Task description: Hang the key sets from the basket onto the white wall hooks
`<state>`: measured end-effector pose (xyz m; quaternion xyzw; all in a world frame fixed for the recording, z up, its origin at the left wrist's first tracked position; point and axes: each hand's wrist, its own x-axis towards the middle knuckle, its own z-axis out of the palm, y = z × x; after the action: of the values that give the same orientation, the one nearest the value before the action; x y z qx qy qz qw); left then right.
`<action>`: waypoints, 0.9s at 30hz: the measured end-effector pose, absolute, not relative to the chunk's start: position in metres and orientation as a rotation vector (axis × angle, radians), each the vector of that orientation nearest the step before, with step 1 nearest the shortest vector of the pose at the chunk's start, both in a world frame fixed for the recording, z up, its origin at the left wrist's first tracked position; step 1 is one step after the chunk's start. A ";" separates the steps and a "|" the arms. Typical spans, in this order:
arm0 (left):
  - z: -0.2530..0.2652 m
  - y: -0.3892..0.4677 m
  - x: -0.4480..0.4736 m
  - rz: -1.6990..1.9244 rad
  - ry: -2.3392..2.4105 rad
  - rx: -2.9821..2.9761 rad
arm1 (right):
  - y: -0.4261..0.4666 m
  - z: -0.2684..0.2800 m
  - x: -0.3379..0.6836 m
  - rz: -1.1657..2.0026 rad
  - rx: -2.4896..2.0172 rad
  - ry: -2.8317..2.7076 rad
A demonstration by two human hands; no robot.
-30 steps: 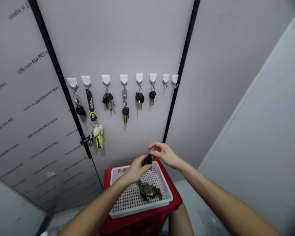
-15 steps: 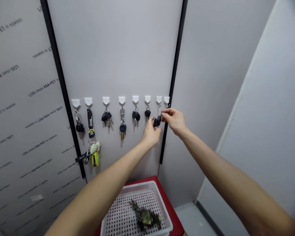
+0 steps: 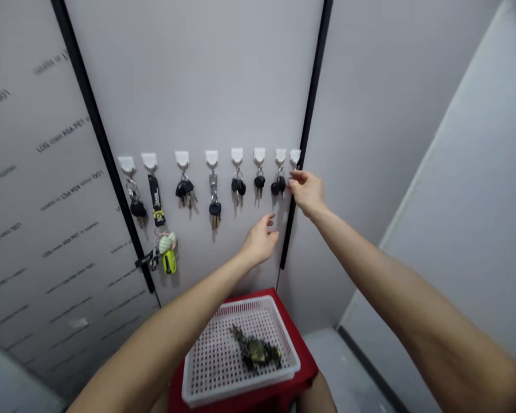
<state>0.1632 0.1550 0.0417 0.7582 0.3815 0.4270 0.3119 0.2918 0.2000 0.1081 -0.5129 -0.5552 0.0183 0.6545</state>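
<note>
A bunch of black-headed keys [image 3: 278,184] hangs by its ring from the seventh white hook [image 3: 280,156]. Beside it, my right hand [image 3: 307,192] is half curled, thumb and index fingertips slightly apart at the keys' right edge; whether they touch is hard to see. This hand partly covers the space under the last hook [image 3: 295,156]. Lower down, my left hand [image 3: 260,241] is off the keys, its fingers apart and nothing in it. Another bunch of keys [image 3: 259,181] hangs from the hook just to the left.
Farther left hang more key bunches [image 3: 238,185], a black strap [image 3: 155,195] and a yellow-green charm [image 3: 169,262]. Below, a white perforated basket [image 3: 241,396] holds a dark greenish ornament [image 3: 255,351] on a red stand [image 3: 303,361]. Black strips [image 3: 313,92] edge the wall panel.
My left hand has let go of the black-headed keys and drawn down and away. The keys now hang freely from the hook. My right hand remains close by. The view has tilted slightly.
</note>
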 end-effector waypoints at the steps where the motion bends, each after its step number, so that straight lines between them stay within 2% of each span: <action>1: 0.023 0.150 0.155 1.062 1.002 2.026 | 0.193 0.095 0.291 -0.013 -1.174 -1.290; 4: -0.039 0.131 0.126 0.822 1.075 2.086 | 0.160 0.038 0.281 0.035 -1.272 -1.606; 7: -0.094 0.108 0.098 0.601 1.110 2.215 | 0.118 -0.032 0.265 0.383 -1.354 -2.146; 9: -0.118 0.095 0.085 0.492 1.056 2.337 | 0.096 -0.071 0.255 0.532 -1.352 -2.432; 12: -0.133 0.085 0.078 0.398 1.044 2.446 | 0.080 -0.106 0.245 0.506 -1.378 -2.641; 18: -0.134 0.083 0.082 0.391 1.188 2.497 | 0.081 -0.114 0.235 0.309 -1.665 -2.746; 27: -0.140 0.096 0.069 0.507 1.246 2.204 | 0.077 -0.107 0.235 0.440 -1.609 -2.684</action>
<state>0.0687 0.0959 -0.1402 0.8203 0.4639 0.1887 0.2763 0.2355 0.0769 -0.1074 -0.5091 -0.8493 0.1392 -0.0095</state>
